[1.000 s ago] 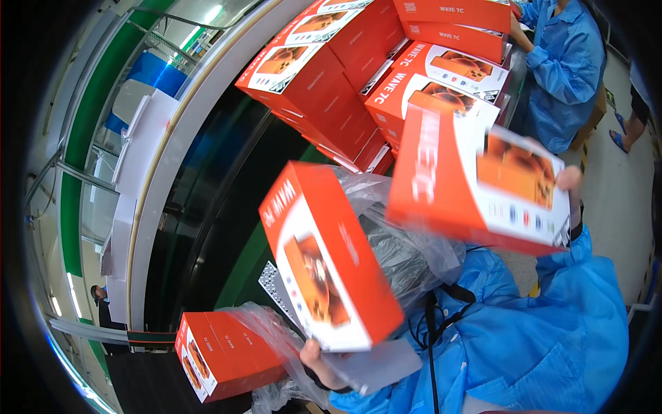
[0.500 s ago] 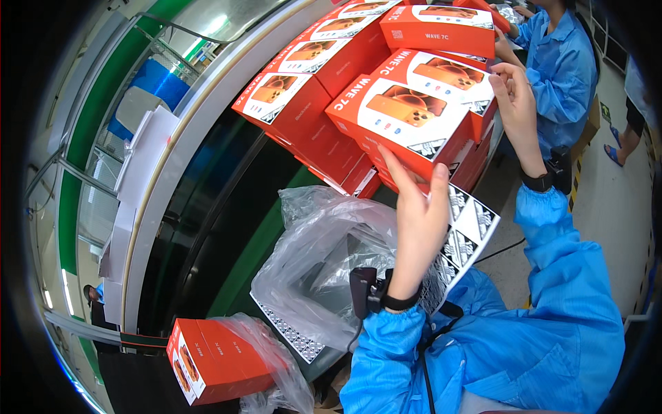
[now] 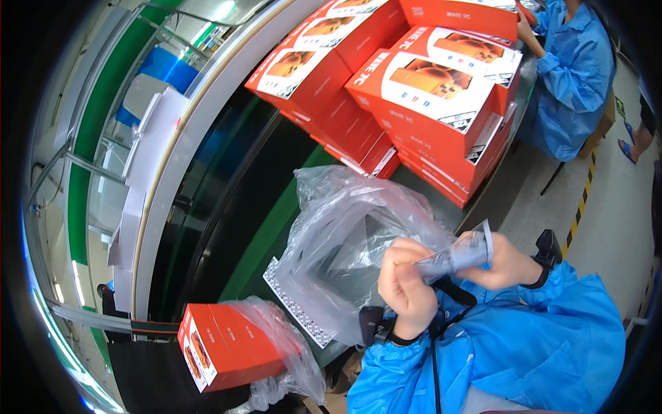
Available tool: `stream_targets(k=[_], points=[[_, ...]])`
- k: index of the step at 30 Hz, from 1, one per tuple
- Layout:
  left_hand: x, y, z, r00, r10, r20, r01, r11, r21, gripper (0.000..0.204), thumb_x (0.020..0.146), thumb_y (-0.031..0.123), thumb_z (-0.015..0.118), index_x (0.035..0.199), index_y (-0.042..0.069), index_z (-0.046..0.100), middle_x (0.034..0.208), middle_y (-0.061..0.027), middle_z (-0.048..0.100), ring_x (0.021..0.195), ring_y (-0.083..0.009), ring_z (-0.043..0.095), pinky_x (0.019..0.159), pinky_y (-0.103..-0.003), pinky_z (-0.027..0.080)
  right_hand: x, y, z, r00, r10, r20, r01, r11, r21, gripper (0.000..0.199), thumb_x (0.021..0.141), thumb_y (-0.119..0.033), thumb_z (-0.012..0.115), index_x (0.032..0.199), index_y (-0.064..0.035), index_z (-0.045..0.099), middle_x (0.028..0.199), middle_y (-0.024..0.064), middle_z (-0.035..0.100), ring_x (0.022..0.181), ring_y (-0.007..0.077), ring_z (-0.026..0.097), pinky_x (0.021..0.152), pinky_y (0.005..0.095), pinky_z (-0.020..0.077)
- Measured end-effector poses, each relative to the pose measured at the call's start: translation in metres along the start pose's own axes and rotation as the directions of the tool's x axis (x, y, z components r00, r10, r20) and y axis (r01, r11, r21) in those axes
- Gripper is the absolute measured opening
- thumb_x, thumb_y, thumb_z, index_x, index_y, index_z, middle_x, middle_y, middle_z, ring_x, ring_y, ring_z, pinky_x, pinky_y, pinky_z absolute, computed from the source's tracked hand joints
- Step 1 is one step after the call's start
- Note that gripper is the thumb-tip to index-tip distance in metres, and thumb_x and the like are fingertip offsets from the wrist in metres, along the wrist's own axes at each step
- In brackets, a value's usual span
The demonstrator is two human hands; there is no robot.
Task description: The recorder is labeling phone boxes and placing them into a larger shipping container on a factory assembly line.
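Right of the frame's centre, I see the left hand (image 3: 407, 286) and right hand (image 3: 502, 265), fingers clamped on a greyish sheet (image 3: 469, 256); red boxes (image 3: 422, 131) stand stacked above.

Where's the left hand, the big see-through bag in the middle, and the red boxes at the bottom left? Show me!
Left hand (image 3: 408, 288): head view, middle of the hand.
See-through bag (image 3: 345, 221): head view, on its crumpled plastic.
Red boxes (image 3: 239, 350): head view, on a red side.
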State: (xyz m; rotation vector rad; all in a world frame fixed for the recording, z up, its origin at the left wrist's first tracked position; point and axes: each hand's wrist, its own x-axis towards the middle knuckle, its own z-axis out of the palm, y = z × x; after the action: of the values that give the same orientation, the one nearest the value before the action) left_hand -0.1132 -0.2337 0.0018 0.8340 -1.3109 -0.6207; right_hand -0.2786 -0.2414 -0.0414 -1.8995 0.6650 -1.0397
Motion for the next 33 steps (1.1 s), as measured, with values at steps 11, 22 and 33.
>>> stream_targets(k=[11,22,33], points=[[-0.05,-0.101,-0.078,0.73,-0.67,0.133,0.084,0.281,0.956,0.083,0.065,0.041,0.074,0.129,0.005,0.035,0.131,-0.0247,0.033,0.115,-0.0449,0.038,0.089,-0.058,0.034,-0.04,0.118,0.025,0.864,0.495,0.089,-0.441,0.66,0.609,0.032,0.084,-0.012,0.062,0.113,0.0017,0.058,0.105,0.0066,0.063,0.096,0.0132,0.058,0.086,0.0293,0.045],[-0.161,-0.028,-0.15,0.663,-0.56,0.497,0.748,0.46,-0.478,0.038,0.085,0.04,0.05,0.086,0.003,0.059,0.094,-0.0121,0.058,0.096,-0.0251,0.052,0.089,-0.037,0.036,-0.01,0.091,0.003,0.913,0.243,0.327,-0.406,0.604,0.686,0.055,0.072,-0.024,0.07,0.112,0.0089,0.053,0.11,0.0152,0.06,0.101,0.0232,0.058,0.088,0.0357,0.0451],[-0.2,0.043,-0.141,0.694,-0.72,0.02,0.614,0.577,-0.539,0.053,0.077,0.025,0.065,0.119,-0.002,0.047,0.122,-0.0159,0.046,0.113,-0.0288,0.044,0.093,-0.038,0.034,0.041,0.055,0.135,0.153,-0.04,0.988,-0.711,0.69,0.137,0.024,0.079,-0.013,0.07,0.092,0.0031,0.058,0.083,0.0081,0.055,0.08,0.0177,0.053,0.07,0.0319,0.0408]])
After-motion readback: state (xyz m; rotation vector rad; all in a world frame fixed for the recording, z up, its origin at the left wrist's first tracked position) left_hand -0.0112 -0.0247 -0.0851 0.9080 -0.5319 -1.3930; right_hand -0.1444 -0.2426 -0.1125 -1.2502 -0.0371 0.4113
